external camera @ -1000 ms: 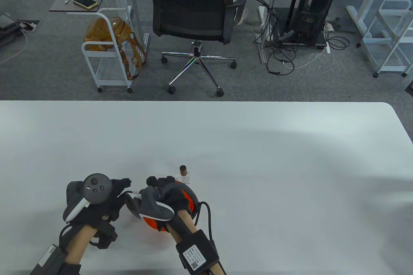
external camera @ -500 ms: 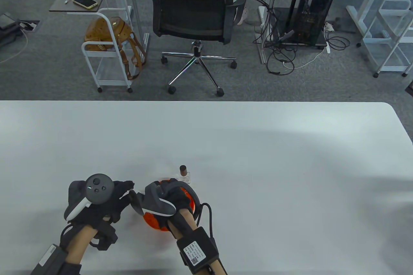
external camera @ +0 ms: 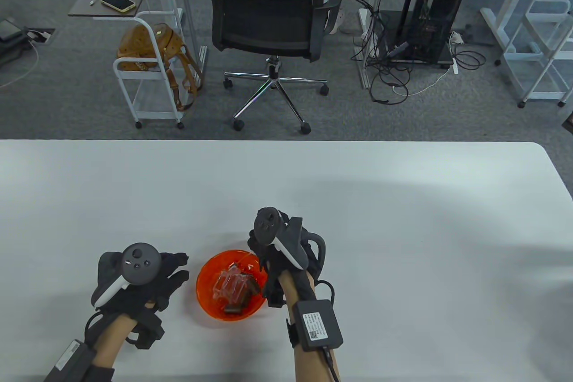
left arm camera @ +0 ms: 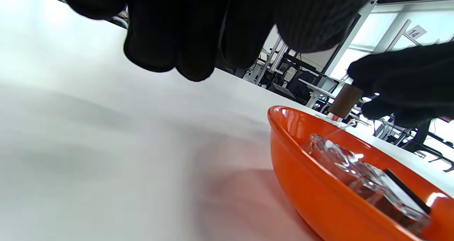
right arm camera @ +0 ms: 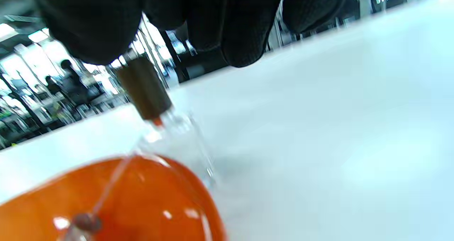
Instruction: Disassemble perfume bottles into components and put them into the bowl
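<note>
Right hand (external camera: 286,261) pinching brown cap (right arm camera: 143,88) of clear perfume bottle (right arm camera: 177,141), just beyond orange bowl (external camera: 206,292) holding parts. Left hand (external camera: 143,279) relaxed, empty, left of bowl.

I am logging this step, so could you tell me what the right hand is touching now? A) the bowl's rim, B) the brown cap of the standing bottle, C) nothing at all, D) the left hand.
B: the right hand has its fingers at the brown cap of the clear bottle, which stands just beyond the orange bowl.
</note>
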Tool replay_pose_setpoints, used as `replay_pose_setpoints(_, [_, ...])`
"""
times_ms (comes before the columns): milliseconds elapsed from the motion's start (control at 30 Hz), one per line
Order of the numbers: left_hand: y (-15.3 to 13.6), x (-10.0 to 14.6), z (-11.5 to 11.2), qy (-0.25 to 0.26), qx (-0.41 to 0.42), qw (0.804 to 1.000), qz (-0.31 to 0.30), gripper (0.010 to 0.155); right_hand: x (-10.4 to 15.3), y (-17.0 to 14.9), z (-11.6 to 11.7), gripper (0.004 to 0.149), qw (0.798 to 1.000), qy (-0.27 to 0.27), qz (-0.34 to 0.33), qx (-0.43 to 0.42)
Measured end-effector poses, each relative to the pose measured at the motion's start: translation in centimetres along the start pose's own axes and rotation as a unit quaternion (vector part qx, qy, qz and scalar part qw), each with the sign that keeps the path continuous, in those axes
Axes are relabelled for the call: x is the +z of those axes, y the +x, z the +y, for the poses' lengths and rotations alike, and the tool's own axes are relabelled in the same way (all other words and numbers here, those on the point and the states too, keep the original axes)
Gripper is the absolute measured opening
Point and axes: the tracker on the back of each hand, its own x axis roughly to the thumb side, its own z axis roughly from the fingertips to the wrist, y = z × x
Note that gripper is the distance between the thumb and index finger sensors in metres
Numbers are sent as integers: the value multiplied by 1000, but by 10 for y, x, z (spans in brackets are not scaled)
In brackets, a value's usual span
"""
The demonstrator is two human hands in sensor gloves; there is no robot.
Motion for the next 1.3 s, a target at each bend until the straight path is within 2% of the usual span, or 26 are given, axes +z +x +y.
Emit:
replay_pose_setpoints(167, [0, 0, 0, -2, 0, 1000, -2, 62, -27, -17, 16, 67, 993, 108, 39, -8])
replay_pose_setpoints(333, [1, -2, -1, -5, -1, 1000, -2, 62, -40, -18, 32, 66, 989, 147, 32, 2])
replay_pose_setpoints(433, [0, -2, -2, -8, -1, 1000, 1, 62, -42, -16, 35, 58, 989, 142, 29, 12])
replay_pose_setpoints(600, [0, -3, -5, -15, -4, 1000, 2, 62, -38, -19, 25, 52, 994, 108, 30, 10])
replay_pose_setpoints(700, [2, -3, -5, -14, -10, 1000, -1, 62, -27, -26, 5, 54, 998, 63, 13, -13])
replay_pose_setpoints(767, [4, -3, -5, -12, -13, 1000, -4, 62, -15, -30, -10, 54, 999, 28, -7, -31])
replay_pose_setpoints(800, [5, -3, -6, -15, -16, 1000, -7, 62, -3, -32, -22, 55, 999, -5, -29, -41])
replay_pose_setpoints(967, [11, -3, -10, -20, -30, 999, -13, 62, 45, -33, -47, 55, 991, -89, -79, -55])
replay_pose_setpoints(1133, [16, -2, -13, -24, -12, 999, -27, 62, 81, -27, -41, 55, 987, -107, -106, -55])
replay_pose_setpoints(1233, [19, 1, -14, -21, -16, 999, -33, 62, 89, -23, -28, 55, 985, -110, -128, -42])
replay_pose_setpoints(1300, [23, 2, -14, -18, -18, 999, -44, 62, 90, -18, -14, 55, 986, -91, -139, -27])
